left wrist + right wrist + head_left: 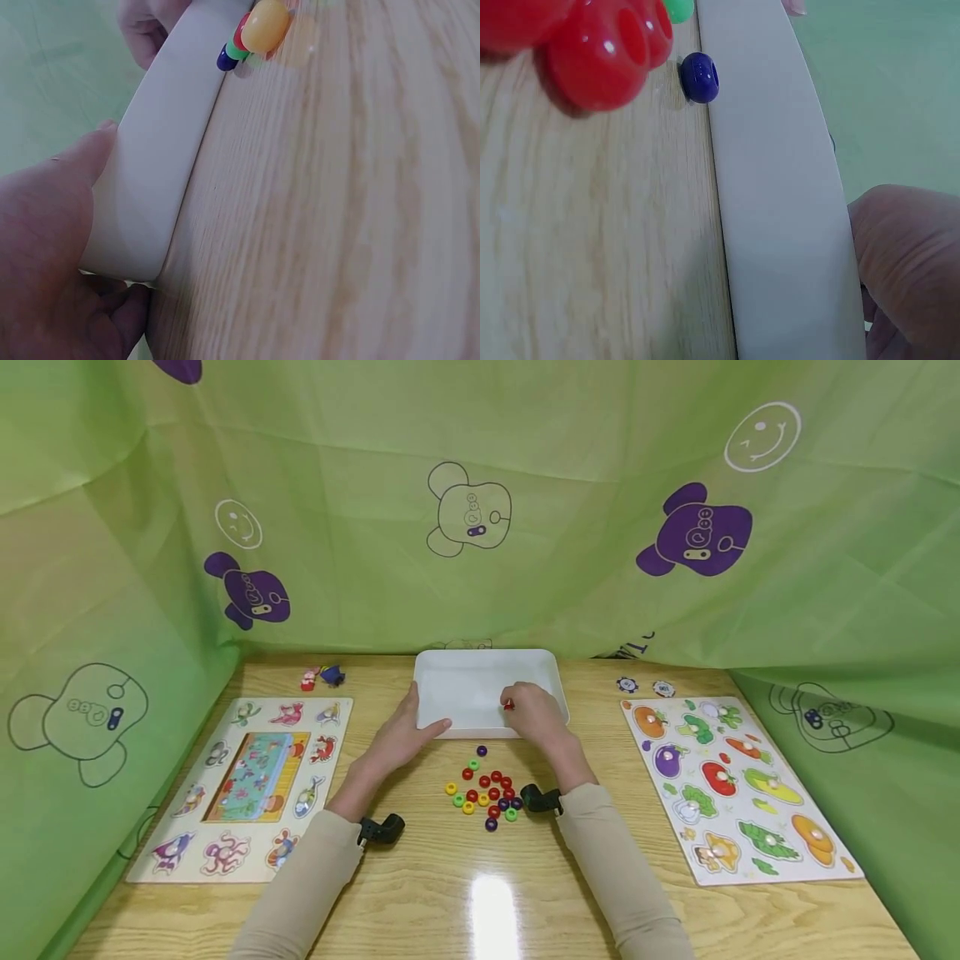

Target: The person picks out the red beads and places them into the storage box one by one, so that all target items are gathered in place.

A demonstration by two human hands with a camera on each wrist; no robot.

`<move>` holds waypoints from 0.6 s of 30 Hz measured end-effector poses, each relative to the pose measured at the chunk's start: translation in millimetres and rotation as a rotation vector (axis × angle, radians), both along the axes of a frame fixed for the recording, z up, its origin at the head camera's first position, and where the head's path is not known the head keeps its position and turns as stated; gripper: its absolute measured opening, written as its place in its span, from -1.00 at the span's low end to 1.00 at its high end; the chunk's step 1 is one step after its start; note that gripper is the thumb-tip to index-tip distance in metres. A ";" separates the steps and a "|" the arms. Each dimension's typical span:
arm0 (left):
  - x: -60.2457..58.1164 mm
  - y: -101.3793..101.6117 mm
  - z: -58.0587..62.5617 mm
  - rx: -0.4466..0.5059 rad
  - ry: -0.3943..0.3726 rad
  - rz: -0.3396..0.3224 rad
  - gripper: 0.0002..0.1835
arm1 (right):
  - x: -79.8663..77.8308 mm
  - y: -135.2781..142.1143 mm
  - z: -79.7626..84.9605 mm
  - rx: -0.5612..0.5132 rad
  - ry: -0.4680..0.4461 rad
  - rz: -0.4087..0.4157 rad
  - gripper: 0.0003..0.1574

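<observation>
A shallow white tray (450, 734) stands at the back of the table. My left hand (397, 734) grips its near left corner, thumb over the front rim and fingers round the left side. Above the tray's right half, my right hand (534, 710) pinches a small red bead (509, 704) between curled fingers; most of the bead is hidden. In the right wrist view that hand (911, 262) is just past the tray wall (780, 187). Red, yellow, green and purple ring beads (494, 794) lie scattered in front of the tray, one purple bead (700, 77) close to its wall.
A sea-animal puzzle board (240, 714) lies on the left, a vegetable puzzle board (708, 760) on the right. Small figurines (332, 675) stand at the back left. Two poker chips (627, 685) are at the back right. Green printed cloth (570, 593) encloses the table.
</observation>
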State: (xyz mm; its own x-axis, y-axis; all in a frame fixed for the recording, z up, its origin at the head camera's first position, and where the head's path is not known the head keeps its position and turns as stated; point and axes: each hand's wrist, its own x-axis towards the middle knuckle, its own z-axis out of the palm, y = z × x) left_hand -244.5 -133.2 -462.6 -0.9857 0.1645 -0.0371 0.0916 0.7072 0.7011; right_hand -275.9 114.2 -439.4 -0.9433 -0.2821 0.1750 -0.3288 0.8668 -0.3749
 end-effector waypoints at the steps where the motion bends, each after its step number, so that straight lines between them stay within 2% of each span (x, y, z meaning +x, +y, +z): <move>1: -0.2 0.2 -0.5 0.004 0.002 0.001 0.12 | -0.3 0.4 -0.5 -0.002 0.000 0.002 -0.83; 10: -3.4 -0.9 -4.3 0.003 0.016 -0.007 0.14 | 1.5 4.8 2.4 -0.020 -0.035 0.005 -0.78; 15: -1.9 -2.5 -3.7 0.002 0.006 -0.009 0.14 | 8.7 9.7 13.3 -0.079 -0.036 0.034 -0.72; 18: -1.7 -2.4 -3.0 -0.002 0.010 -0.004 0.13 | 16.9 13.0 22.7 -0.079 -0.022 0.065 -0.73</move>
State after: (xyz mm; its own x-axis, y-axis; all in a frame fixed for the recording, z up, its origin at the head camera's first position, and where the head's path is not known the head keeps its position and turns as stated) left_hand -246.1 -135.6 -465.5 -0.9853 0.1687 -0.0277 0.1016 0.7080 0.6988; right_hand -259.0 127.1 -416.6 -0.9275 -0.3287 0.1783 -0.3739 0.8114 -0.4493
